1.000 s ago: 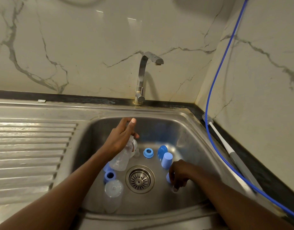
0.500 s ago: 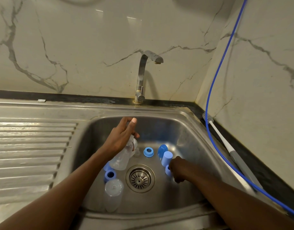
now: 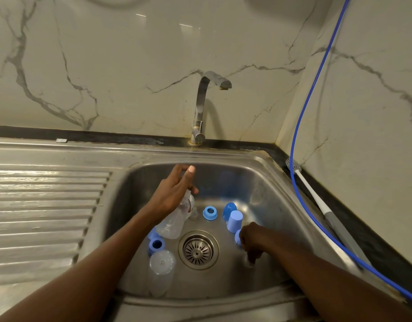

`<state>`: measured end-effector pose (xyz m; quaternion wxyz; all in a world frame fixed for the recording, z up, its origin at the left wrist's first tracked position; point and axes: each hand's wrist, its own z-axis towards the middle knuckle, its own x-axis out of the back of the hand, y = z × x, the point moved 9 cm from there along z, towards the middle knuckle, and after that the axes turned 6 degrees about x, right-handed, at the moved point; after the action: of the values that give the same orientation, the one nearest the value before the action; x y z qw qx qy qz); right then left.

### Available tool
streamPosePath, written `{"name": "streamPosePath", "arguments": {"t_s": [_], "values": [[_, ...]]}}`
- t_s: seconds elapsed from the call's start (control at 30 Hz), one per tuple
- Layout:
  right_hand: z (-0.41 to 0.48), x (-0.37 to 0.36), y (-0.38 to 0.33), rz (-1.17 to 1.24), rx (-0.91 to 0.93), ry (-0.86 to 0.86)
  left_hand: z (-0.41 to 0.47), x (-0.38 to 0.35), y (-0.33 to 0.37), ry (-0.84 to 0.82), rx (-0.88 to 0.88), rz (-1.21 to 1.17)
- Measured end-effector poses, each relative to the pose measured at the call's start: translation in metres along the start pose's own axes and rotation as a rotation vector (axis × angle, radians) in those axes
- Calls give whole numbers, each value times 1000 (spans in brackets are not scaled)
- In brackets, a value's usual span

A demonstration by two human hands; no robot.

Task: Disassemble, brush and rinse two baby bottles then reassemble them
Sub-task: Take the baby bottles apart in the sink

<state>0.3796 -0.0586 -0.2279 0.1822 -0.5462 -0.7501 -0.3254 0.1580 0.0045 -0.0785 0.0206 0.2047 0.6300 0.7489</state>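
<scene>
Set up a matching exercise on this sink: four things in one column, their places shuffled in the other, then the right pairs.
Things
1. bottle brush
2. tap
3. tilted clear bottle
4. lying clear bottle

Places
A. sink floor, front left of the drain
B. dark counter, right of the sink
C. in the left hand
D. behind the sink's back edge

Pairs: 1-B, 2-D, 3-C, 4-A
</scene>
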Motion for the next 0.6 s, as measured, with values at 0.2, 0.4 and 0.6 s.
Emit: {"name": "streamPosePath", "arguments": {"t_s": [0.2, 0.4, 0.6], "values": [[-57, 58, 32, 616, -60, 490, 1, -5, -5, -64, 125, -323], [-100, 115, -48, 1624, 538, 559, 2, -12, -2, -135, 133, -706], [-118, 140, -25, 1374, 359, 999, 5, 4, -2, 30, 80, -502]]}}
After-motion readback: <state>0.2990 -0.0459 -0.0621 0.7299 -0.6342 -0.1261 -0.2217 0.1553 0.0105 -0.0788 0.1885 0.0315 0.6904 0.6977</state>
